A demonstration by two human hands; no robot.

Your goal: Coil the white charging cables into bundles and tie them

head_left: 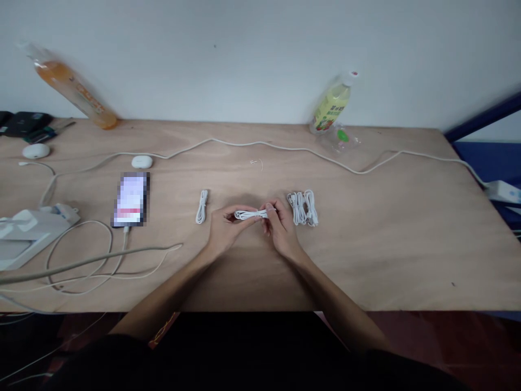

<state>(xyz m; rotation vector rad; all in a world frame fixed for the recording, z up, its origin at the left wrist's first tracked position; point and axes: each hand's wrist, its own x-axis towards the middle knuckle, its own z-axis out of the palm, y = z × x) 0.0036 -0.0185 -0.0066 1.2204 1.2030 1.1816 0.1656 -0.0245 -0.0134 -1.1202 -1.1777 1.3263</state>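
Both my hands hold one coiled white cable [247, 215] just above the wooden table. My left hand [224, 227] grips its left end between thumb and fingers. At the other end, my right hand [281, 230] pinches the bundle, with the thumb on top. To the left of my left hand lies another coiled white cable [202, 207], on its own. Several coiled white cables [300, 208] lie side by side just right of my right hand. Small white scraps [256, 162] rest on the wood beyond my hands.
A phone [131, 200] on a charging cable, white earbud cases [142, 162] and a white power strip [28, 233] with loose cords are on the left. An orange drink bottle [77, 93] and a yellow-labelled bottle [331, 106] lean against the wall. A long white cord [260, 143] crosses the back.
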